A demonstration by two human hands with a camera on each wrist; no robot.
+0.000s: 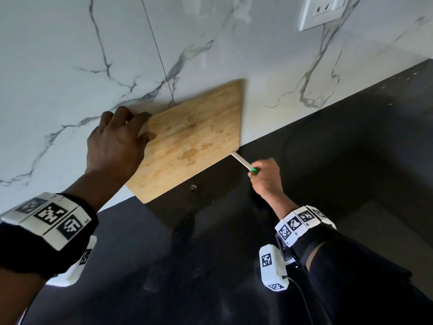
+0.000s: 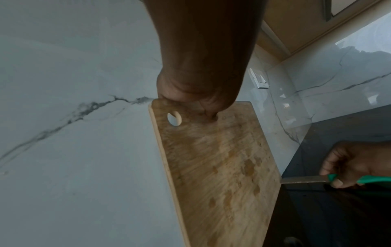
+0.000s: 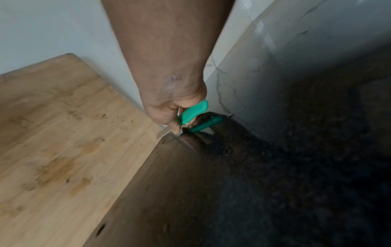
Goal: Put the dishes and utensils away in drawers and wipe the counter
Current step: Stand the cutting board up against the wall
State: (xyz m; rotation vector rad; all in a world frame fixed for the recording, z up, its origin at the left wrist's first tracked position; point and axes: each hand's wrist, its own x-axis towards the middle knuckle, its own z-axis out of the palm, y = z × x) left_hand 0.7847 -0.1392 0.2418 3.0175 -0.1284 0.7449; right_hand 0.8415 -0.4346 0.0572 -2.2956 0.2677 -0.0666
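Left grip: my left hand (image 1: 117, 146) holds the top edge of the cutting board (image 1: 192, 139), with fingers behind it and the thumb on the front face, beside its hanging hole (image 2: 174, 118).
Board position: it stands on its lower edge on the black surface (image 1: 328, 160) and leans on the marble wall (image 1: 70, 66). I think I tilt it a little forward so that something behind it can come out.
Right grip: my right hand (image 1: 266, 177) is closed around the green handle of the knife (image 1: 243, 163).
Knife position: the pale blade points at the lower right corner of the board, and its tip touches that corner or goes just behind it; I cannot tell which.
Why held this way: a low, flat knife slides along the surface without scratching the wall, in my judgement.
Around: a white socket plate (image 1: 321, 10) is on the wall, high on the right. The glossy surface shows a reflection of the board.
In the way: the board itself hides the blade tip, and the wall leaves little room behind.
Task progress: no drawer is visible, and no cloth.
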